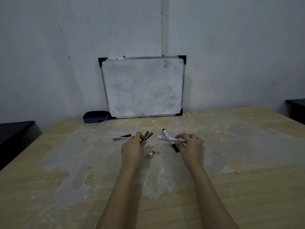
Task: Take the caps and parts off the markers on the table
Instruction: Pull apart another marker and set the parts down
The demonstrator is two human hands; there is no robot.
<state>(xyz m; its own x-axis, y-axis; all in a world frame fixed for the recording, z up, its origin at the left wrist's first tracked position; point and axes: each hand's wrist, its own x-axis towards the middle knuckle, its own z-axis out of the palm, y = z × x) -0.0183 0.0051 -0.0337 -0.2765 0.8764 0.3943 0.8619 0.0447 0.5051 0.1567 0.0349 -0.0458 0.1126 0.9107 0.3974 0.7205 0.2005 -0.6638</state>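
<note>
My left hand (132, 146) pinches two thin dark marker parts (146, 135) that fan up and to the right from my fingers. My right hand (189, 143) holds a white marker barrel (166, 138) level, its open end pointing left. Beneath that barrel a whole white marker with a black cap (165, 133) lies on the table, its black lower end (176, 148) showing by my right fingers. A small white end piece (151, 153) lies between my hands. A grey and black marker piece (121, 137) rests left of my left hand.
A clear plastic lid (115, 128) lies flat behind my left hand. A small whiteboard (143, 86) leans on the wall at the table's far edge, with a blue eraser (95, 117) beside it. Dark furniture stands at both sides (14, 131).
</note>
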